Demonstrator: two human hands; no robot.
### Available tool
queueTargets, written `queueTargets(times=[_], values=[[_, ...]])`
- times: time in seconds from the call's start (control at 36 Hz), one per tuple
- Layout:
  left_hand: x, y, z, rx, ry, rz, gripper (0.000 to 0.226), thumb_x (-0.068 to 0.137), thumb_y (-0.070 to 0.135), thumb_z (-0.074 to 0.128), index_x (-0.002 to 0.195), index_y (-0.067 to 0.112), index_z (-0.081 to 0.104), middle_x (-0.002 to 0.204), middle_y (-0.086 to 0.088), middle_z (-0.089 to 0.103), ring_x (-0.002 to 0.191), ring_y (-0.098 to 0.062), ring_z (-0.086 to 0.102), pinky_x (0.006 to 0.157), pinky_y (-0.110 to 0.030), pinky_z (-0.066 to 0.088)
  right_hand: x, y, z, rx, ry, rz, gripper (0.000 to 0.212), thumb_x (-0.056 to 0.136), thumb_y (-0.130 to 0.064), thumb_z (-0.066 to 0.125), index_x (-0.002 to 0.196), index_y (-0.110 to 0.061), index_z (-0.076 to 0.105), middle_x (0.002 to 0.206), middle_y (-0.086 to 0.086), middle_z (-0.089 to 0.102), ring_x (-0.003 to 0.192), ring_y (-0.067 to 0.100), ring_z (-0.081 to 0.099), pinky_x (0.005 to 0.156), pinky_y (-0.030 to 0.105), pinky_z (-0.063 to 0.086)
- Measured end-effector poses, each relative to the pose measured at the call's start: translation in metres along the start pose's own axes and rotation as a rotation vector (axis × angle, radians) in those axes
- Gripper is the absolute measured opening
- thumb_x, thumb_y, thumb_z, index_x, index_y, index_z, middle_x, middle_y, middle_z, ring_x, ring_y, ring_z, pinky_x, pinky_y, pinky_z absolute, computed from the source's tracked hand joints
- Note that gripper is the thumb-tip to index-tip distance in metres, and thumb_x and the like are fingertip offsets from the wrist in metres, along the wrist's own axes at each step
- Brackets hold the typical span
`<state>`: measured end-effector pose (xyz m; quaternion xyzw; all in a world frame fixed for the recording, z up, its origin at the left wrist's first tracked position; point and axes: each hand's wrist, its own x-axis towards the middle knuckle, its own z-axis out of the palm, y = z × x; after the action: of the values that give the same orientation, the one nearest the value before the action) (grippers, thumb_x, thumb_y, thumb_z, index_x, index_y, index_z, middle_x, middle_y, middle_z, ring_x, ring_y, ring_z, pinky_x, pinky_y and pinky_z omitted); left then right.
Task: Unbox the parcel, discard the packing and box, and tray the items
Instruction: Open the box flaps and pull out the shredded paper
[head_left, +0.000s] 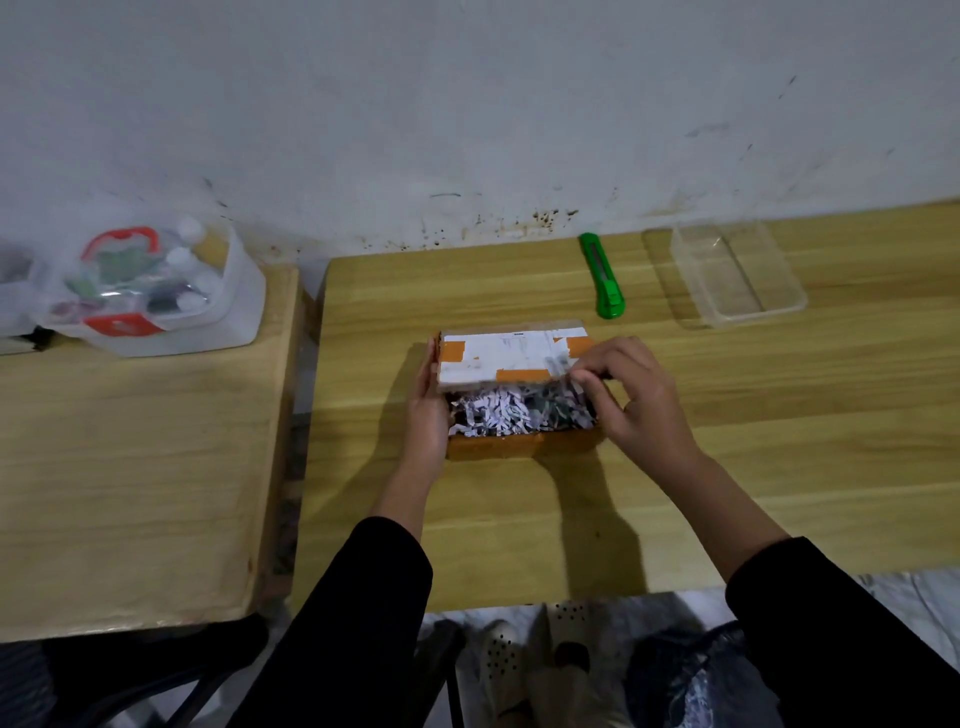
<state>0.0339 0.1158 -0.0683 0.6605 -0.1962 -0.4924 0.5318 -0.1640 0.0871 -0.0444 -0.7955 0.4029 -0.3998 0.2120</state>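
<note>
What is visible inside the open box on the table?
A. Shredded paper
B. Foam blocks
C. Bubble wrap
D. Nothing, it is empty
A: the lid is lifted back, and the box shows a tangle of white and dark paper shreds filling it.

box flap label (511, 358): a white paper with dark marks, too blurry and small to read
green cutter (602, 275): no words can be seen
clear tray (779, 280): no words or numbers
clear bin (236, 306): red parts inside it, no letters can be made out
readable words: none at all
</note>
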Motion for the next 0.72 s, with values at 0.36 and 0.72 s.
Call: queueTargets(times=[0.36,0.72], values=[[0.002,0.014,0.004,0.450,-0.050,0.454,0.055,0.099,0.010,0.041,0.147,0.028,0.022,0.146,0.022,0.024,0.133,0.007,0.021,0.107,-0.008,0.025,0.091,0.009,0.002,0.103,0.290,0.134,0.013,0.086,-0.014,0.062,0.093,-0.006,0.069,0.085,-0.004,0.061,0.078,-0.010,0.052,0.069,0.006,0.038],[0.041,0.031,0.028,0.588,-0.056,0.389,0.065,0.096,0.016,0.050,0.148,0.037,0.016,0.155,0.001,0.024,0.132,-0.002,0.024,0.101,-0.020,0.026,0.087,0.061,0.029,0.268,0.067,0.411,0.054,0.090,-0.009,0.056,0.140,-0.019,0.038,0.128,-0.009,0.049,0.114,0.010,0.053,0.092,0.015,0.047]])
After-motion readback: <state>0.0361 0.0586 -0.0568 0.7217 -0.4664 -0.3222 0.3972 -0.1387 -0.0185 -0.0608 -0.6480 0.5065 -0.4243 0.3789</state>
